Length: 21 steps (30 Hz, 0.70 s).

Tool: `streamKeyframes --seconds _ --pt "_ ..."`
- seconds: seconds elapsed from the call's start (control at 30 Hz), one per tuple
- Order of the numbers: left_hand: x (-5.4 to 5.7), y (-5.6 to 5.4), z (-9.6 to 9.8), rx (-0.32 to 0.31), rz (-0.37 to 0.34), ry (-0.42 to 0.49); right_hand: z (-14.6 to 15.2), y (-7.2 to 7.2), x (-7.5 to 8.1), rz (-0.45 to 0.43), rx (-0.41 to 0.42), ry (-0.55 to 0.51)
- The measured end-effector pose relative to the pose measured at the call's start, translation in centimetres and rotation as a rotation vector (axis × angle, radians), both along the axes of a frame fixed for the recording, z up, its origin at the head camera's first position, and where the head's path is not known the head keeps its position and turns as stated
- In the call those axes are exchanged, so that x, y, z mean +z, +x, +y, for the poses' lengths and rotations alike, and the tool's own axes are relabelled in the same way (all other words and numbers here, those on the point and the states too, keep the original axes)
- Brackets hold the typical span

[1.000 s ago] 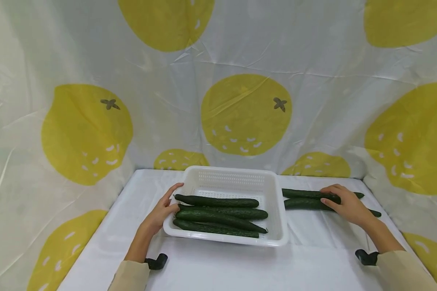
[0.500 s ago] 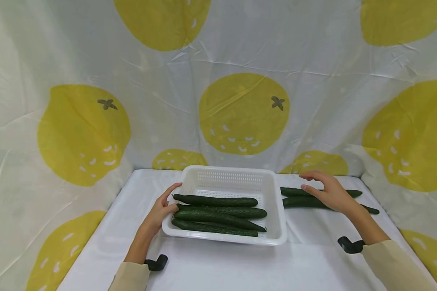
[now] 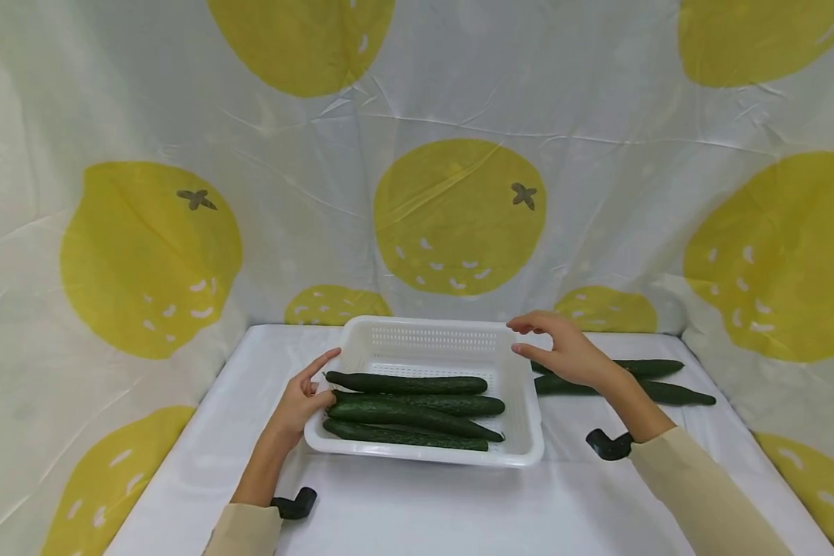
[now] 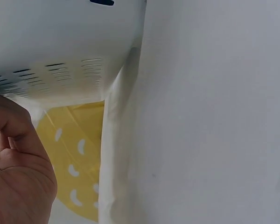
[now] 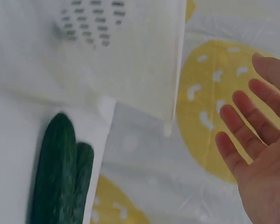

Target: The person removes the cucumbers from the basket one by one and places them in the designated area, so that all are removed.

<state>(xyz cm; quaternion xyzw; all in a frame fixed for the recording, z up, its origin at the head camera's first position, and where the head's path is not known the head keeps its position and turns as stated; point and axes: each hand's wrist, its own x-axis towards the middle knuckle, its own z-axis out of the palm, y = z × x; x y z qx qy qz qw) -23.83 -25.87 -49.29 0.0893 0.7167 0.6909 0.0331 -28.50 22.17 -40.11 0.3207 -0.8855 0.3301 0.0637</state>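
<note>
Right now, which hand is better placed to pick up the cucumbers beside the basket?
Probably the right hand: it holds nothing and is nearer the loose cucumbers, while the left hand holds the basket on its opposite side.

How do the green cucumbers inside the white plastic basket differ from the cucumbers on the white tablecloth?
Four long green cucumbers lie inside the white plastic basket; two outside cucumbers lie on the white tablecloth. In the head view, the right hand partly covers the outside cucumbers but none inside. All are slender and green.
</note>
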Motion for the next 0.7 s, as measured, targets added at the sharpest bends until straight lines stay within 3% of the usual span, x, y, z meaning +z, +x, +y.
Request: streamKeyframes --seconds 0.7 --pt "0.0 0.0 0.1 0.005 -0.002 0.006 -9.5 -1.3 1.3 -0.102 0.151 -0.032"
